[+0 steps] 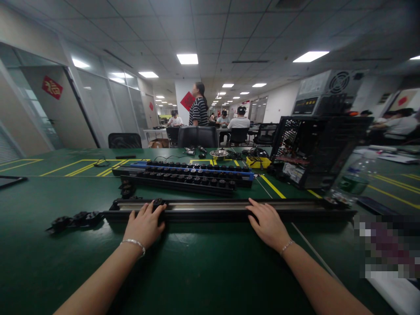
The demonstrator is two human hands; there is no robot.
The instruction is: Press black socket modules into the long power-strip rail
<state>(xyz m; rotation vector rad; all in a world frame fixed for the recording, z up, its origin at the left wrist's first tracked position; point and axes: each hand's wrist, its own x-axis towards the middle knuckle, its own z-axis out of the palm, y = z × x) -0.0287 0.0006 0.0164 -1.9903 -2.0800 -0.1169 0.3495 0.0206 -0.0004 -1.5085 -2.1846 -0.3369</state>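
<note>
A long black rail [206,214] with a shiny metal strip along its length lies across the green table in front of me. My left hand [143,225] rests on its left part, fingers spread, the fingertips close to a small black block [159,202] on the rail. Whether they touch that block I cannot tell. Farther right, my right hand [268,222] lies on the rail with its fingers stretched out and apart. Several small black round parts [78,218] lie beside the rail's left end.
Behind the rail are longer strips with rows of black parts [183,177], a metal bowl [218,154] and a yellow tray [258,162]. An opened computer case [323,151] and a plastic bottle [354,177] stand at right. Several people are in the background.
</note>
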